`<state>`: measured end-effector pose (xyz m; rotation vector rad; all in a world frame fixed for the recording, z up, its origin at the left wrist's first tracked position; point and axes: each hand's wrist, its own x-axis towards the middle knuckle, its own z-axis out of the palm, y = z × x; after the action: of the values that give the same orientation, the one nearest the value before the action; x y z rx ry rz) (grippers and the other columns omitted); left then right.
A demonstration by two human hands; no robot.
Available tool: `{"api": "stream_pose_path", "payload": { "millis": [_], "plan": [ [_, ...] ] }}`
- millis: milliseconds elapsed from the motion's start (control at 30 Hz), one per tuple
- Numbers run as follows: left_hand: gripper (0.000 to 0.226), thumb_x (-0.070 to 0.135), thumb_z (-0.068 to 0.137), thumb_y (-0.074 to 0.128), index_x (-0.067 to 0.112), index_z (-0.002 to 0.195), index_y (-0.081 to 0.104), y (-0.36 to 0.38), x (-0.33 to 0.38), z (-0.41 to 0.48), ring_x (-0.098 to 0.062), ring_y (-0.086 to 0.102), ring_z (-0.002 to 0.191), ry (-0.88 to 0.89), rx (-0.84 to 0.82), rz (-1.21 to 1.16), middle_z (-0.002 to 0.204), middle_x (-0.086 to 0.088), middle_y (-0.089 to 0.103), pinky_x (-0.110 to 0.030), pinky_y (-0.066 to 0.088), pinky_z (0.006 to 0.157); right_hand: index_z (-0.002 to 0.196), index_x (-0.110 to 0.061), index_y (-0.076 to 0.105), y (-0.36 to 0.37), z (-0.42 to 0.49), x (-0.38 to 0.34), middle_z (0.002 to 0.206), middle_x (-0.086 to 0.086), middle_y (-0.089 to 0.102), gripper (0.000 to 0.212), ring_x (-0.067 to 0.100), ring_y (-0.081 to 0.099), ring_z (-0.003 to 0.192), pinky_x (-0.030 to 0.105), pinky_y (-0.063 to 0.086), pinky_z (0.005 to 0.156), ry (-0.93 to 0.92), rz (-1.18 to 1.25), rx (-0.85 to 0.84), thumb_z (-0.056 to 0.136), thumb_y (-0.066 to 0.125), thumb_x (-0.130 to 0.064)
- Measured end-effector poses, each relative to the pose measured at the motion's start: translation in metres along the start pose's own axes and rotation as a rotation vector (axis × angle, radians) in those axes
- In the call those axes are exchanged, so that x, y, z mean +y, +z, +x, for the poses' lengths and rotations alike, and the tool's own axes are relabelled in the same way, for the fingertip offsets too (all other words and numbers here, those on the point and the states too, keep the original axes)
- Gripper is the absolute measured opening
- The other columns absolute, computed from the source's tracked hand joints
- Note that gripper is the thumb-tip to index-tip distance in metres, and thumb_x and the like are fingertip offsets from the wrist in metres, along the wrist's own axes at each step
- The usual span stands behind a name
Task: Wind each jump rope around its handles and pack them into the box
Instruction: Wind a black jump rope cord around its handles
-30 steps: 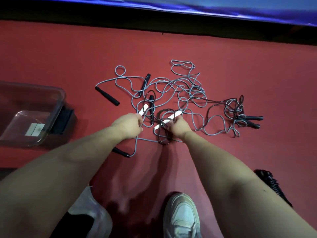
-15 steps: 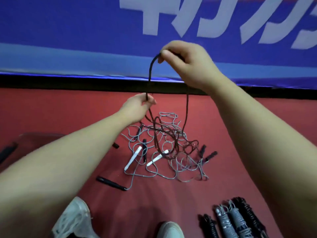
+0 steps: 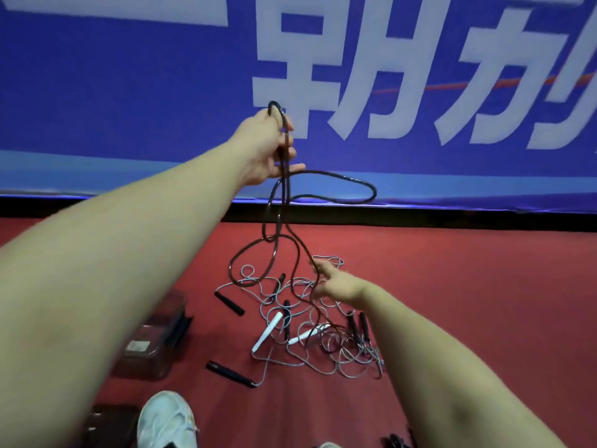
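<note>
The left hand [image 3: 266, 147] is raised high, fingers curled round the top bend of a dark glossy jump rope [image 3: 282, 202], which hangs almost straight down from it in long loops. The rope's lower end runs into a tangle of thin grey ropes [image 3: 326, 357] on the red floor [image 3: 468, 302]. Two slim white handles [image 3: 268, 331], seemingly its own, lie there well below both hands. The right hand [image 3: 337, 282] is lower and nearer that tangle, fingers reaching against the hanging strands; whether it pinches one I cannot tell. The clear plastic box [image 3: 151, 347] sits on the floor to the left, beneath the left forearm.
</note>
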<state>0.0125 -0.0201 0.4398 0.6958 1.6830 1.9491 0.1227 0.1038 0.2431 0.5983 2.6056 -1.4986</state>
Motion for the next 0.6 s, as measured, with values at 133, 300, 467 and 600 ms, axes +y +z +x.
{"api": "stream_pose_path", "payload": {
  "millis": [133, 300, 467, 600],
  "plan": [
    [0.024, 0.019, 0.099, 0.029, 0.019, 0.082, 0.046, 0.009, 0.01, -0.014, -0.011, 0.042, 0.039, -0.055, -0.017, -0.04, 0.044, 0.005, 0.036, -0.047, 0.057, 0.071, 0.143, -0.019, 0.031, 0.061, 0.013, 0.018, 0.138, -0.006, 0.04, 0.065, 0.015, 0.042, 0.125, 0.025, 0.034, 0.105, 0.025, 0.045, -0.104, 0.087, 0.063, -0.014],
    [0.032, 0.013, 0.096, 0.025, 0.019, 0.072, 0.046, -0.045, 0.008, -0.003, -0.013, 0.042, 0.042, -0.119, 0.275, 0.082, 0.049, 0.002, 0.038, -0.03, 0.052, 0.055, 0.071, -0.02, 0.046, 0.045, 0.02, -0.009, 0.067, -0.002, 0.049, 0.034, 0.016, 0.046, 0.062, 0.03, 0.039, 0.064, 0.0, -0.075, 0.134, 0.101, 0.036, -0.03],
    [0.02, 0.01, 0.096, 0.037, 0.008, 0.08, 0.049, -0.158, -0.052, -0.001, -0.023, 0.048, 0.058, -0.508, 0.407, 0.828, 0.069, -0.01, 0.051, -0.03, 0.038, 0.059, 0.093, -0.018, 0.053, -0.06, -0.011, -0.096, 0.073, -0.004, 0.049, 0.015, 0.008, 0.041, 0.055, 0.019, 0.033, 0.048, -0.191, -0.316, 0.354, 0.096, 0.049, -0.032],
    [0.023, 0.007, 0.086, 0.05, -0.001, 0.107, 0.051, -0.173, -0.057, -0.007, -0.031, 0.053, 0.08, -0.685, 0.166, 1.205, 0.098, -0.017, 0.053, -0.04, 0.045, 0.073, 0.107, -0.018, 0.042, -0.096, -0.036, -0.175, 0.089, 0.001, 0.052, 0.017, 0.008, 0.042, 0.059, 0.019, 0.034, 0.05, -0.33, -0.51, 0.381, 0.093, 0.052, -0.019]
  ]
}}
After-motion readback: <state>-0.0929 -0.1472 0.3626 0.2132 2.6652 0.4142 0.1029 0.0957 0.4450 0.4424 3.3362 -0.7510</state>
